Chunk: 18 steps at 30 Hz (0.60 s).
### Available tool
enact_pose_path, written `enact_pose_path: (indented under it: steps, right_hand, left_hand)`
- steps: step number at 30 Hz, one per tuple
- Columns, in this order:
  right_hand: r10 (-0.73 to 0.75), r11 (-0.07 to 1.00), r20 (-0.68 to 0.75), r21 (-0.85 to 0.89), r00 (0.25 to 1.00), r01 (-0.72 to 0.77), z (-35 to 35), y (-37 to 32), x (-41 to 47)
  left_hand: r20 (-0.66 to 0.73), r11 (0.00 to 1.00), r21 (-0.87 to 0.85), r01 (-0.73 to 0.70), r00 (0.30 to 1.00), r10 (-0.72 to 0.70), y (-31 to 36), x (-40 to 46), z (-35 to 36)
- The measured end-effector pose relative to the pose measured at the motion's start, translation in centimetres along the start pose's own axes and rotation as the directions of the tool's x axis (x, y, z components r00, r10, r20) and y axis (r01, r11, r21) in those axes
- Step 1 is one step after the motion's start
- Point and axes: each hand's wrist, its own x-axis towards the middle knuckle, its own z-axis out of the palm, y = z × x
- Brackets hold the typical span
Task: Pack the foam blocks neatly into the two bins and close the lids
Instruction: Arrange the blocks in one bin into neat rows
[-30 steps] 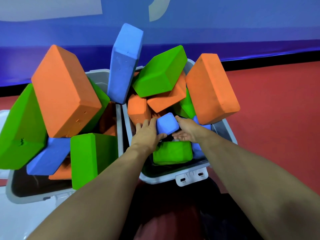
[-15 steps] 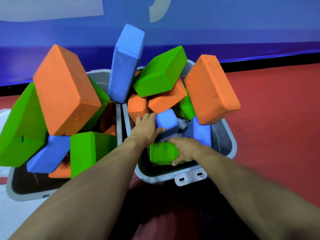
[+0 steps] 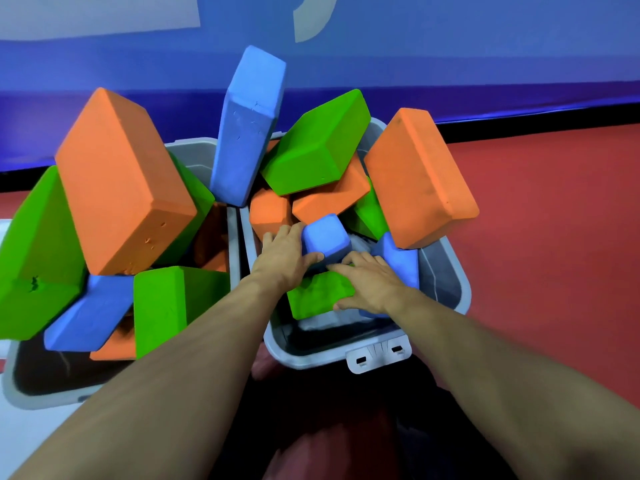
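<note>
Head view shows my left hand (image 3: pixel 284 256) curled against the near side of the small blue block (image 3: pixel 325 237), thumb hooked under its front edge, just as it was a second ago, while my right hand (image 3: pixel 369 284) is what has changed: a second back it cupped that blue block from the right, then it dropped, and now it lies with fingers spread flat over the green block (image 3: pixel 318 296) lying low at the front of the right bin (image 3: pixel 446 275), pressing it down, not curled round it. So my hands are close together but on two different blocks, one steadying, one pushing. I take this to mean I have started bedding the green block flat on the bottom so the blue one can settle beside or on top of it. Around them the right bin is still a jumble: a green block (image 3: pixel 317 143) and two orange ones (image 3: pixel 417 180) jut well above the rim, and a tall blue block (image 3: pixel 247 128) stands tilted between the bins. In the left bin (image 3: pixel 20 382) a big orange block (image 3: pixel 121 178), green blocks (image 3: pixel 33 258) and a blue one (image 3: pixel 88 311) also stick out high. No lid can shut over either yet, so most of the packing is, I judge, still ahead
</note>
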Motion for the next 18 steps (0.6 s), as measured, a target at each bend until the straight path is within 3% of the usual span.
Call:
enact_pose_path:
  steps: [2,5,7,9,12,14,18]
  right_hand:
    - [0.128,0.987,-0.174,0.12,0.976,-0.108,-0.3,0.7,-1.4]
    - [0.441,0.897,-0.344,0.206,0.829,-0.391,-0.5,2.0,-3.6]
    - [0.619,0.781,-0.227,0.28,0.751,-0.559,-0.3,2.8,-4.5]
    - [0.705,0.663,-0.053,0.405,0.708,-0.63,0.1,3.4,-4.8]
    - [0.741,0.49,0.071,0.623,0.668,-0.609,0.8,3.9,-4.0]
    - [0.752,0.431,0.096,0.677,0.652,-0.596,1.2,3.9,-3.3]
    - [0.771,0.358,0.159,0.693,0.616,-0.626,0.9,3.8,-2.1]
  left_hand:
    - [0.008,1.0,0.019,-0.008,1.0,0.008,0.2,0.0,0.2]
    - [0.006,0.999,0.042,-0.014,1.0,0.014,0.5,-0.2,0.6]
    - [-0.004,0.997,0.074,-0.024,1.0,0.025,0.8,-0.6,0.9]
    - [-0.032,0.996,0.077,-0.043,0.998,0.046,1.0,-1.0,1.3]
    - [-0.08,0.988,0.021,-0.154,0.985,0.155,0.7,-1.5,1.7]
    - [-0.074,0.965,0.056,-0.255,0.963,0.258,0.2,-1.7,2.1]
    - [0.083,0.922,0.138,-0.361,0.932,0.352,-0.8,-2.0,2.9]
